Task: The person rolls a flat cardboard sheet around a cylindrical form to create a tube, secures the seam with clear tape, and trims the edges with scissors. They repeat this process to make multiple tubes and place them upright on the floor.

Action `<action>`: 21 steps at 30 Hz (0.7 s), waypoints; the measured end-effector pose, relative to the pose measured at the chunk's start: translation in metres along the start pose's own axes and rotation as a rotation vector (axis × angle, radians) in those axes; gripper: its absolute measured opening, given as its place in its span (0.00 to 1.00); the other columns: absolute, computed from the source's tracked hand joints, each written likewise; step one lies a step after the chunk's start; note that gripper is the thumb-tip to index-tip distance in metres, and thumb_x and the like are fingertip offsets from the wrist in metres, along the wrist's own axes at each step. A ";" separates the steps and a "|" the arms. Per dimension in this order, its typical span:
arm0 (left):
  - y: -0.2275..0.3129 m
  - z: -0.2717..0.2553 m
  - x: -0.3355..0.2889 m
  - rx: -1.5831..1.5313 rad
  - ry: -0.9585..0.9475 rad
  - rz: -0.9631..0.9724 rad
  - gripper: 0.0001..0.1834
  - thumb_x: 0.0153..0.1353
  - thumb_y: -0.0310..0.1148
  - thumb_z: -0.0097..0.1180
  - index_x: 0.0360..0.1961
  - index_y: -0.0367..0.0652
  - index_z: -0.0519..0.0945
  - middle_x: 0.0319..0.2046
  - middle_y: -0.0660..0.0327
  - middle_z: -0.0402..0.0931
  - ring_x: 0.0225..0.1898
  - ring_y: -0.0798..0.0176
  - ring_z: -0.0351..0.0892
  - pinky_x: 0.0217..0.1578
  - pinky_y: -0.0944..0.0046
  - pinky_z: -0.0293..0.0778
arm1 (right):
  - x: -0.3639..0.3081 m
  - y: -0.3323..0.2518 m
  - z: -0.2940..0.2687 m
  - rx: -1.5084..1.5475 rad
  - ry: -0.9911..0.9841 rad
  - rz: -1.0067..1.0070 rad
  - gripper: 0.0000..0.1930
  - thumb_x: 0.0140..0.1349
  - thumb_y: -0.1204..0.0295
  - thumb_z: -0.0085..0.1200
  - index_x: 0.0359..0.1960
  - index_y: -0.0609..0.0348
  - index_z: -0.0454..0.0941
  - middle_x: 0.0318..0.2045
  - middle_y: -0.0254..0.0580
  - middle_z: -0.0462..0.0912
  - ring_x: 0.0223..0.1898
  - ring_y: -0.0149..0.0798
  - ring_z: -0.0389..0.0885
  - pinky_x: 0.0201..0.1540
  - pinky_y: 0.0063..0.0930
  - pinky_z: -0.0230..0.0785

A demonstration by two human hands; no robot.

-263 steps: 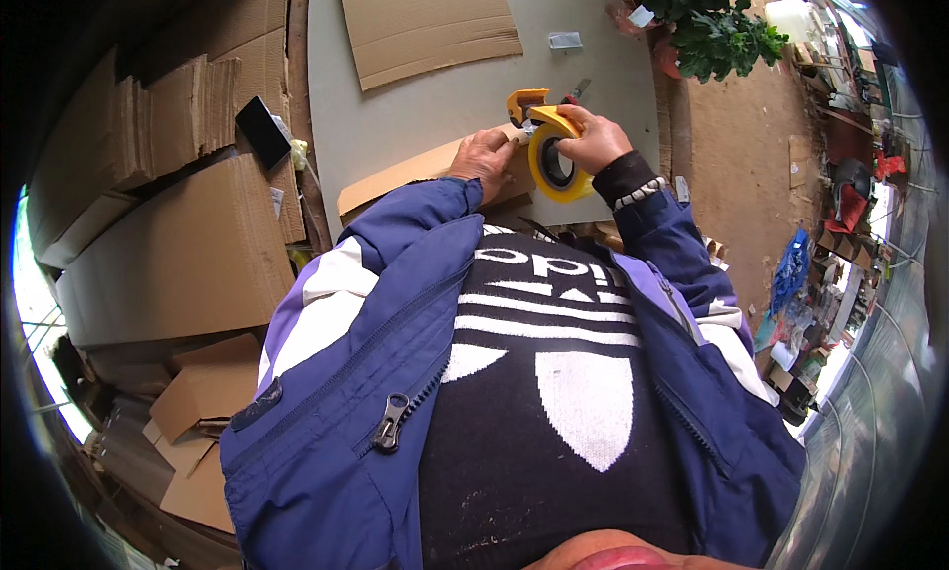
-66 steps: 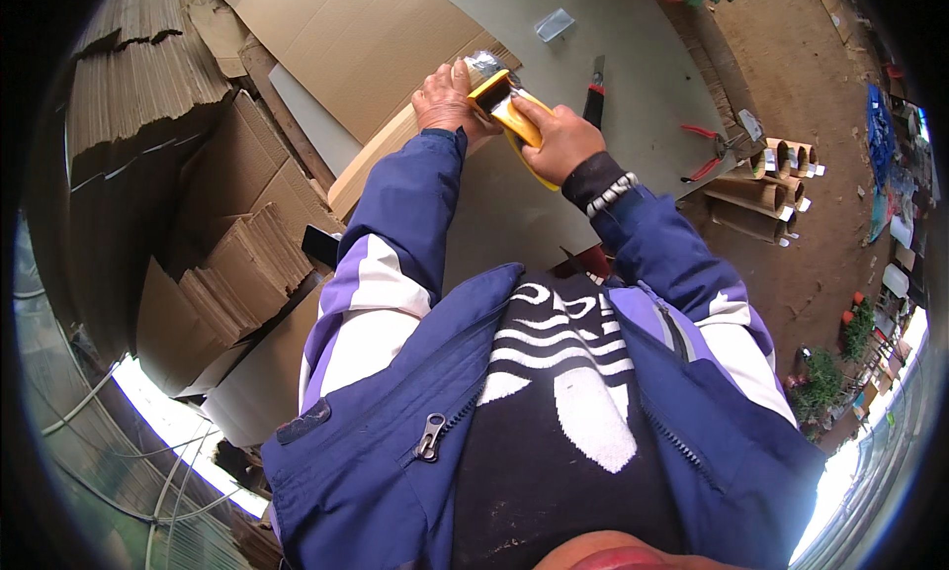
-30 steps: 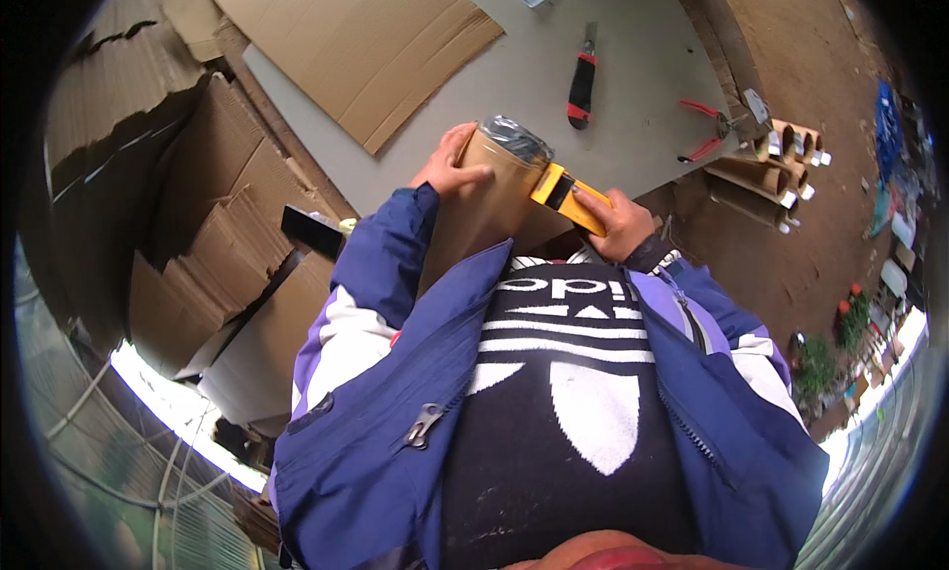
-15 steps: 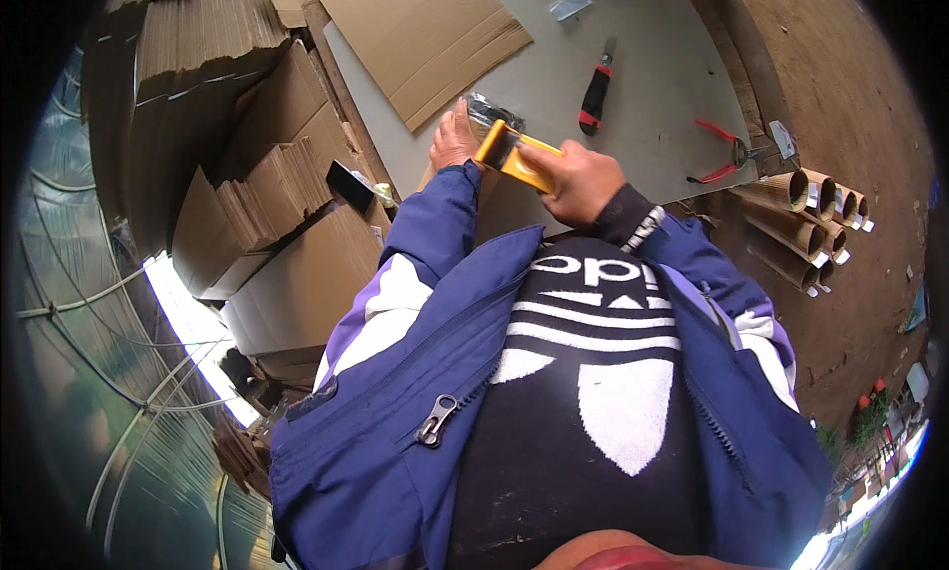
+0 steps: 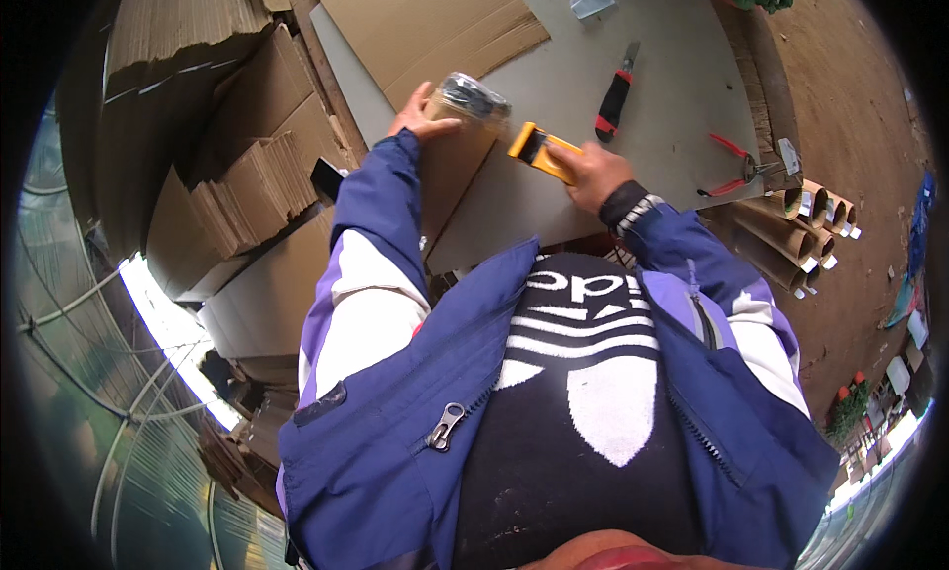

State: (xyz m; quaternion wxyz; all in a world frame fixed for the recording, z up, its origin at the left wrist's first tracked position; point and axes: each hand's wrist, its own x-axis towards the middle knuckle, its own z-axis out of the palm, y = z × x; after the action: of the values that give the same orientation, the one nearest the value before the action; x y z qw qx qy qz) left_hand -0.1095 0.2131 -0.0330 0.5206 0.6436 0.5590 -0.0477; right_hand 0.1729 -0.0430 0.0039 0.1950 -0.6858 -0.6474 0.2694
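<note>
My left hand point(image 5: 425, 117) grips the upper left side of a brown cardboard piece point(image 5: 457, 170), thumb across its face and fingers at its edge. At its far end shows a dark, shiny end that looks wrapped in clear plastic point(image 5: 474, 93); what lies inside I cannot make out. To the right, my right hand point(image 5: 598, 175) is closed round a yellow hand tool with a black inset point(image 5: 544, 153), which resembles a tape dispenser. A small gap separates the tool from the cardboard. Beyond my right hand lies a red and black utility knife point(image 5: 615, 95).
A flat cardboard sheet point(image 5: 425, 31) covers the far left of the grey table point(image 5: 682, 51). Red-handled pliers point(image 5: 736, 170) and a small clear plastic piece point(image 5: 592, 3) lie on it. Cardboard tubes point(image 5: 791, 229) are stacked to the right; folded cardboard point(image 5: 188, 26) is piled left.
My left hand has moved left with the cardboard, uncovering more of its plastic-covered end. My right hand and the yellow tool have shifted right, away from the cardboard.
</note>
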 end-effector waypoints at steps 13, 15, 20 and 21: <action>0.009 0.004 -0.010 0.732 0.574 0.082 0.60 0.46 0.58 0.71 0.75 0.50 0.51 0.70 0.52 0.58 0.70 0.48 0.59 0.66 0.43 0.59 | 0.121 -0.103 0.000 0.062 0.053 0.003 0.30 0.50 0.66 0.66 0.59 0.31 0.76 0.33 0.45 0.77 0.30 0.52 0.83 0.33 0.44 0.78; 0.010 0.006 -0.009 0.736 0.611 0.077 0.63 0.42 0.62 0.72 0.74 0.50 0.52 0.68 0.53 0.60 0.68 0.48 0.60 0.65 0.43 0.60 | 0.099 -0.103 -0.012 0.111 0.076 -0.058 0.32 0.49 0.67 0.67 0.60 0.31 0.75 0.33 0.46 0.77 0.30 0.52 0.83 0.33 0.44 0.78; 0.027 0.000 -0.017 0.669 0.536 0.015 0.72 0.28 0.65 0.78 0.74 0.50 0.53 0.68 0.55 0.62 0.68 0.48 0.62 0.66 0.45 0.62 | 0.024 -0.073 -0.049 0.050 -0.050 -0.011 0.34 0.48 0.70 0.66 0.61 0.33 0.75 0.32 0.45 0.75 0.28 0.49 0.82 0.31 0.43 0.77; 0.029 -0.007 -0.016 0.647 0.494 0.004 0.73 0.27 0.64 0.78 0.74 0.49 0.54 0.68 0.55 0.62 0.68 0.49 0.63 0.66 0.46 0.63 | 0.016 -0.067 -0.049 0.007 -0.112 0.049 0.33 0.48 0.70 0.66 0.61 0.33 0.76 0.32 0.45 0.75 0.28 0.49 0.82 0.30 0.43 0.76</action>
State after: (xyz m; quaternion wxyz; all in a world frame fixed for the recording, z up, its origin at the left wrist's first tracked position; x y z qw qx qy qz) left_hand -0.0968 0.2123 -0.0013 0.1415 0.7675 0.6220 -0.0640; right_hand 0.1517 -0.0176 0.0813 0.1542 -0.6846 -0.6393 0.3143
